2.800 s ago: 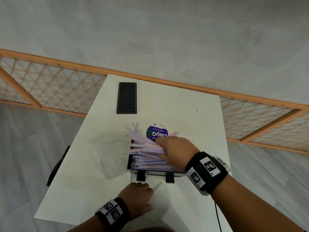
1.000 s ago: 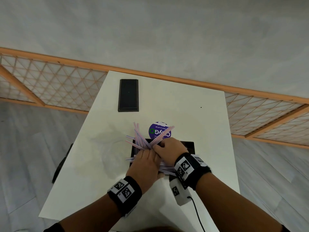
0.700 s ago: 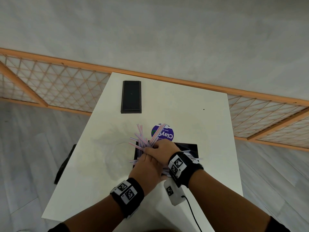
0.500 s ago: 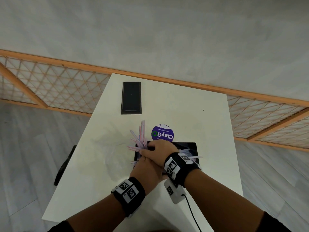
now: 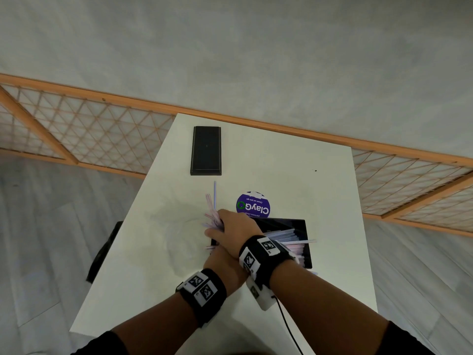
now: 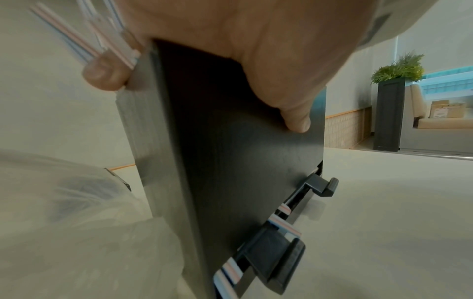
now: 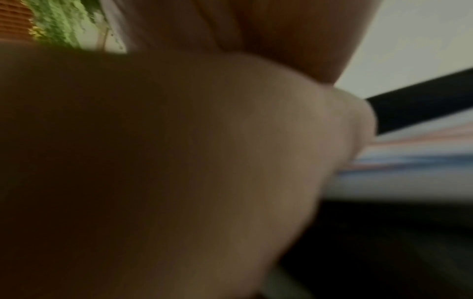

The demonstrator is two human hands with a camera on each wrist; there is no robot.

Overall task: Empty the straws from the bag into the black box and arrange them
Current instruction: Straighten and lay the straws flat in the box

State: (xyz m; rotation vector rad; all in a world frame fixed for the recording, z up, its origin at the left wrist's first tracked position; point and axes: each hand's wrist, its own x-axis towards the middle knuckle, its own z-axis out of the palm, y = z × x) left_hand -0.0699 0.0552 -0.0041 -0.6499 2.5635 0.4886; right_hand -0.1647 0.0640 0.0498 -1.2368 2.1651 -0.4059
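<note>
The black box [image 5: 300, 226] lies near the table's front edge, with striped pink, blue and white straws [image 5: 284, 234] lying in it. My right hand [image 5: 231, 230] reaches across the box's left end and grips a bundle of straws [image 5: 211, 216] that sticks out away from me. One straw [image 5: 215, 192] pokes out farther than the rest. My left hand [image 5: 220, 265] lies partly under the right hand and holds the black box [image 6: 243, 161] by its end, its thumb [image 6: 105, 74] at the corner beside the straws [image 6: 84, 42]. The clear bag [image 5: 174, 229] lies limp to the left of the box.
A black lid [image 5: 206, 151] lies at the far left of the white table [image 5: 294, 162]. A round purple sticker [image 5: 253, 204] is just beyond the box. A wall with an orange lattice rail runs behind the table. A cable hangs from my right wrist.
The fanned straws have been drawn together and now point away from me. My right hand has shifted left over the box's end, uncovering straws lying in the box's right part.
</note>
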